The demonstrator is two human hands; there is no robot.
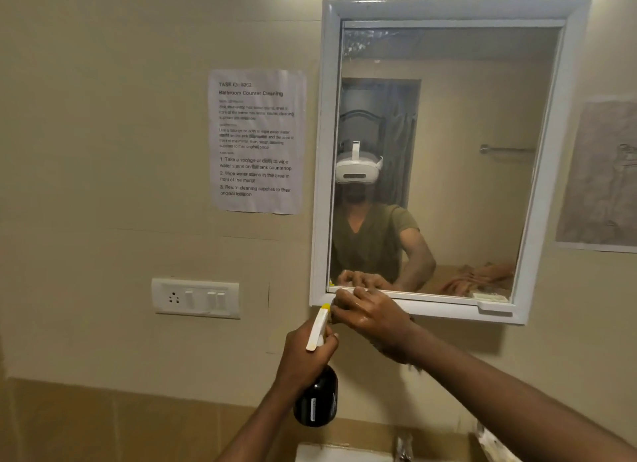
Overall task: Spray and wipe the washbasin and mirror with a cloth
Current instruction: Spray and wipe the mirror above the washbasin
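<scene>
Left grip (303,354) holds spray bottle (315,398); right grip (370,315), fingers loose, at mirror (448,151) frame beside notice (258,141).

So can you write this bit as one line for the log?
left hand: grips spray bottle | right hand: at mirror bottom edge | cloth: not visible

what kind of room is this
Most likely a small bathroom. A white-framed mirror hangs on the tiled wall above the edge of a washbasin, and a taped-up notice is headed "Bathroom Counter Cleaning". The mirror's reflection also shows a towel rail on the opposite wall.
</scene>
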